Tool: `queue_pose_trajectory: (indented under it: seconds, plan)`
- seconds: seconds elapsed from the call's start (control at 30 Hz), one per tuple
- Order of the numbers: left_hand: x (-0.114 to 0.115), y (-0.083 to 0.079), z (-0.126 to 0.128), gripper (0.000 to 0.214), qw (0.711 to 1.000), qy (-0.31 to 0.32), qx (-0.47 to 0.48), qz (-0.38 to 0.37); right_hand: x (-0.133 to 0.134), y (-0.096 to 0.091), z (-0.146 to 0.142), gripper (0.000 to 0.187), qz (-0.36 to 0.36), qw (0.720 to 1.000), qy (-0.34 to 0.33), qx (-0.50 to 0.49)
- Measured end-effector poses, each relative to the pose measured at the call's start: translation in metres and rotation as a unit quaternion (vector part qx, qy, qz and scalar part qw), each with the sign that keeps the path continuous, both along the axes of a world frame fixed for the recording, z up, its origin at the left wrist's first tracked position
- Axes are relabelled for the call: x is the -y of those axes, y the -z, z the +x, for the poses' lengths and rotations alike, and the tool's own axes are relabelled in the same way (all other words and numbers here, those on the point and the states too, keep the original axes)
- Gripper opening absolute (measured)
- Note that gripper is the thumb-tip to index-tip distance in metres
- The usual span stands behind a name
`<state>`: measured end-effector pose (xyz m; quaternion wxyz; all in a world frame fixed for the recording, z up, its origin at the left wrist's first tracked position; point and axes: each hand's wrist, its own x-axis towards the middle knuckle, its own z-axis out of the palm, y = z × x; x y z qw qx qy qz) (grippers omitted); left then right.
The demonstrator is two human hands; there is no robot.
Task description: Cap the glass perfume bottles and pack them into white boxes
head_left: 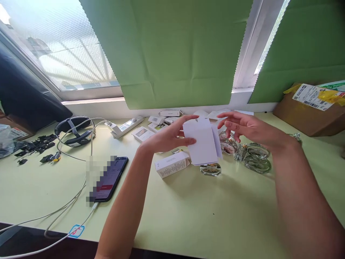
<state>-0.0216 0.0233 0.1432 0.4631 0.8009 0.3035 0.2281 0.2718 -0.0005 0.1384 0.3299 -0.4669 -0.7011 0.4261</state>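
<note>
A blank white folded card [204,145] with flaps at its top and right side is held up over the table by my left hand [171,137], thumb on the near face and fingers behind. My right hand [250,128] is just right of the card, fingers apart and slightly curled; I cannot tell whether a fingertip touches its flap. Below the card lies a clear glass bottle [211,169], partly covered by it. A white printed box [172,165] lies to its left. Several more glass bottles [257,165] lie beneath my right hand.
Behind my hands are several white boxes [144,133] and papers. A power strip [128,126], a headset [77,131] with cables, a phone [111,180] and black plastic parts [37,145] occupy the left side. At the back right stands a cardboard box [307,115].
</note>
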Motion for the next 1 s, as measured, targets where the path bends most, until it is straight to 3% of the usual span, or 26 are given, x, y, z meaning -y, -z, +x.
queue_pose_trajectory:
  seconds: [0.17,0.37,0.6,0.83,1.0]
  plan:
    - [0.002,-0.004,0.001,0.065,0.999,0.03,0.018,0.003,-0.006,0.014,-0.004,0.06,-0.116,0.982,-0.151,-0.006]
    - [0.003,-0.005,0.004,0.062,0.999,0.031,0.033,0.024,-0.017,0.032,-0.01,0.06,-0.108,0.968,-0.201,-0.101]
    - [0.007,-0.009,0.007,0.059,0.996,0.048,0.067,0.032,-0.024,0.045,-0.024,0.07,-0.115,0.932,-0.303,-0.161]
    - [0.008,-0.008,0.009,0.057,0.996,0.051,0.055,0.053,-0.024,0.048,-0.039,0.08,-0.166,0.917,-0.277,-0.235]
    - [0.01,-0.007,0.013,0.078,0.986,-0.033,-0.001,0.163,-0.019,0.041,-0.037,0.076,-0.162,0.938,-0.197,-0.235]
